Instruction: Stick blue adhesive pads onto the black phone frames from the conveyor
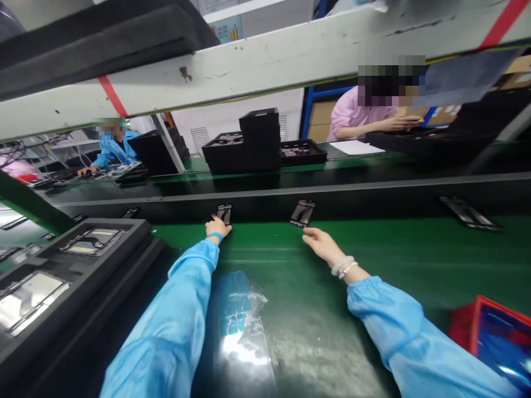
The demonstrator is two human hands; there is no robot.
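Observation:
At the far edge of the green work surface, my left hand (pixel 216 227) has its fingers and thumb around the lower end of a small dark phone screen assembly (pixel 224 212). A blue band circles that wrist. To the right, a second phone screen assembly (pixel 303 212) lies tilted against the dark ledge. My right hand (pixel 324 246), with pale beaded bracelets, reaches toward it with fingers stretched out. Its fingertips are at the lower edge of that part, and nothing shows in the palm. Both arms wear light blue sleeves.
Black foam trays (pixel 136 237) holding screen parts are stacked at left. A clear plastic bag with blue pieces (pixel 238 309) lies between my arms. A red bin (pixel 477 326) stands at lower right. Another phone part (pixel 470 213) lies far right. Two people work beyond the ledge (pixel 373 193).

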